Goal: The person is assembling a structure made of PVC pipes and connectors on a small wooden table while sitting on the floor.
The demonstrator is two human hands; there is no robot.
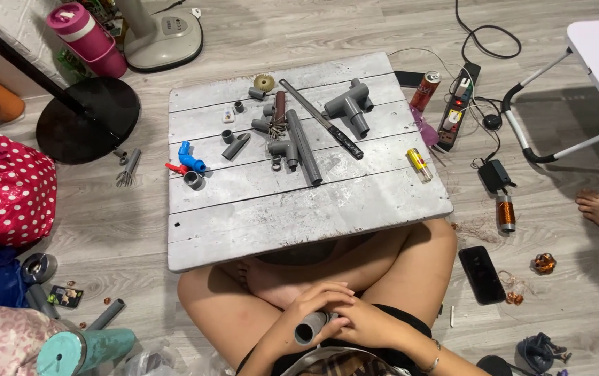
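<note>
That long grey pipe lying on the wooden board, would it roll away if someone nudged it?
Probably yes: the long grey pipe is round and rests on the flat wooden board, so a sideways push should roll it until it meets the grey elbow fitting beside it. It looks like rigid plastic, likely stiff and light. Its smooth surface may feel slightly slippery.

Grey pipe (309,327), whitewashed grey board (299,202), red white-dotted bag (7,188).

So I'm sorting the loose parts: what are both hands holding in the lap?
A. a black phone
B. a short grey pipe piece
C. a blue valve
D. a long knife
B: the left hand and right hand both close around a short grey pipe piece, its open end facing the camera.
</note>
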